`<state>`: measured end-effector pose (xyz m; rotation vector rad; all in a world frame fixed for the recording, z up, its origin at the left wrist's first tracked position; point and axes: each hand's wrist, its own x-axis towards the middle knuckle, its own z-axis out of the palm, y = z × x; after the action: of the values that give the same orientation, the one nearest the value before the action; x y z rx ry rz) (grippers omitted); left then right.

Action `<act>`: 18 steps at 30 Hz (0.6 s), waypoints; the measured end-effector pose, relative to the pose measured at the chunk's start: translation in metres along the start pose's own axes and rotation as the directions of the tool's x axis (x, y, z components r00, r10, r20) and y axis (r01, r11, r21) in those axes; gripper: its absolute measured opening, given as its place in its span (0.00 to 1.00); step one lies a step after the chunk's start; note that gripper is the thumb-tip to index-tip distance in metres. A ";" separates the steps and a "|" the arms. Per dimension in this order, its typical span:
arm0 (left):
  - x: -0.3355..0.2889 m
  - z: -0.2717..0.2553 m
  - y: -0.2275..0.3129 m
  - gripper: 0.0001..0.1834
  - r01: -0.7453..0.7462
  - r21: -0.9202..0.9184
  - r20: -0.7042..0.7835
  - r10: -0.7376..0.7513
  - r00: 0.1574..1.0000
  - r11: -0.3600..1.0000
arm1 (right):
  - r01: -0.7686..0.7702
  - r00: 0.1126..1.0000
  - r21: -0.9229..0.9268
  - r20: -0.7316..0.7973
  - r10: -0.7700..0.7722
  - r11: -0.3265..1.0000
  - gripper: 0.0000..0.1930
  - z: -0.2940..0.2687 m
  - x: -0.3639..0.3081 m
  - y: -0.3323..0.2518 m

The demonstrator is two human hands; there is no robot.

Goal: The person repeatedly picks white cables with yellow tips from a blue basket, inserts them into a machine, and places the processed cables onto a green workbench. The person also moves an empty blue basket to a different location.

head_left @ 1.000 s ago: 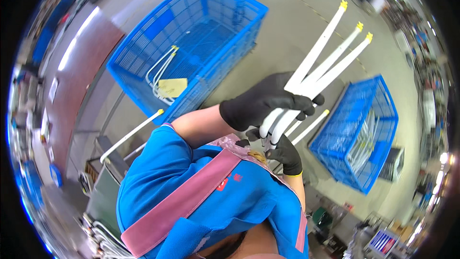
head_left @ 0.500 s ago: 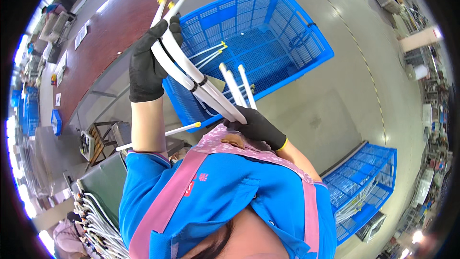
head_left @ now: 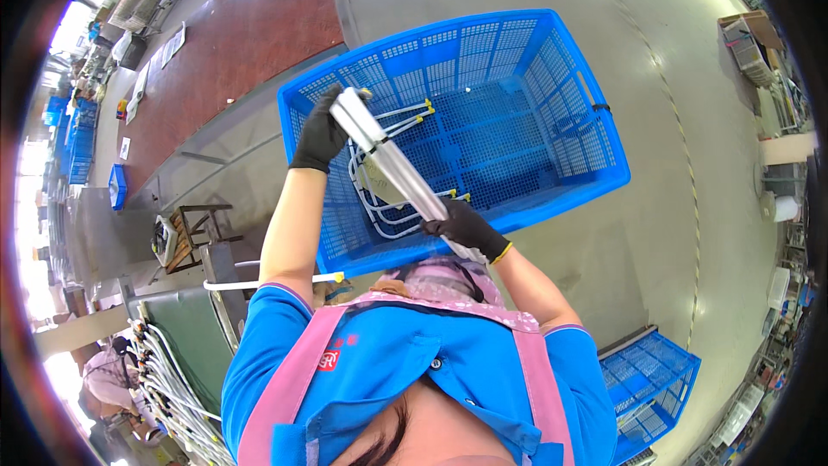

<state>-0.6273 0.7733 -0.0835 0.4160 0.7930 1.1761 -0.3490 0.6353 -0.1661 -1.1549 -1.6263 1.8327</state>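
Observation:
Both my hands wear black gloves and are closed on a bundle of white bent tubes (head_left: 398, 171), dark bands around it. My left hand (head_left: 321, 131) grips its upper end; my right hand (head_left: 467, 229) wraps the lower part. The bundle hangs slanting over a large blue mesh basket (head_left: 576, 193). Inside the basket, at its left side, lie several white bent tubes with yellow ends (head_left: 404, 110), partly hidden by the bundle. By my left elbow a single white tube with a yellow tip (head_left: 237, 285) juts out sideways.
A long red-brown table (head_left: 250, 34) with papers stands at the upper left. Many white tubes (head_left: 177, 384) lie beside a green surface (head_left: 190, 341) at the lower left, where another person (head_left: 112, 375) is. A second blue basket (head_left: 651, 380) stands at the lower right.
The bundle has moved down over the basket, and its yellow tips have turned away from the top of the picture. My left hand has lowered with it. Both hands still hold it.

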 end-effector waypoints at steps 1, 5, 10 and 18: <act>0.010 0.012 -0.014 0.20 -0.016 0.134 0.007 0.015 1.000 0.991 | -0.023 0.999 0.028 -0.028 0.024 0.999 0.20 -0.023 0.011 0.013; 0.020 0.026 -0.051 0.22 0.060 0.603 -0.002 -0.074 0.997 0.795 | -0.104 0.991 -0.009 -0.083 0.103 0.995 0.18 -0.143 0.045 0.066; -0.044 -0.018 -0.122 0.18 0.234 0.777 -0.254 -0.049 0.966 0.584 | -0.206 0.924 -0.299 -0.374 0.084 0.932 0.19 -0.220 0.079 0.142; -0.197 -0.026 -0.204 0.22 0.585 0.793 -0.541 -0.247 0.804 0.171 | -0.666 0.655 -0.276 -0.661 0.367 0.693 0.17 -0.200 0.170 0.322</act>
<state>-0.5451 0.5149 -0.1719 0.9360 1.7658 0.0364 -0.2179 0.8148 -0.5167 -2.3815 -1.5039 1.1173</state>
